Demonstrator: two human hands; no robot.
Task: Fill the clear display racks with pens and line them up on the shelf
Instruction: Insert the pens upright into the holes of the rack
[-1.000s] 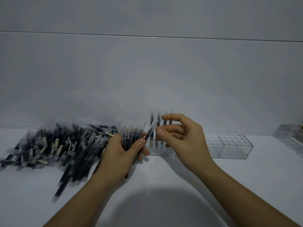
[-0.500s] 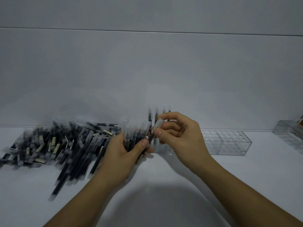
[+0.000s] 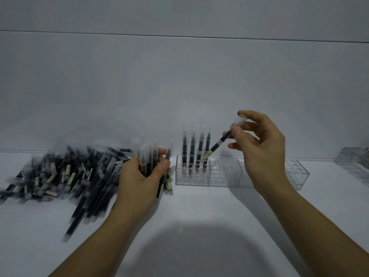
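Right hand swings rightward, now pinching one pen, its tip angled down at the clear rack just beside four standing pens. Left hand grips a spare bundle. Filling barely begun; loose pile lies left on desk.

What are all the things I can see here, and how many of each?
loose pens: a big pile, too many to count, black with clear caps, lying on the left of the shelf
bundle of pens: several, black, upright in the left grip
single pen: one, black, tilted, lower end at the clear rack's holes
standing pens: four, black, upright at the clear rack's left end
clear rack: one, see-through, middle of the shelf
second rack: one, see-through, far right, partly cut off
shelf: one, white
left grip: one hand, holds the bundle
right grip: one hand, pinches the single pen
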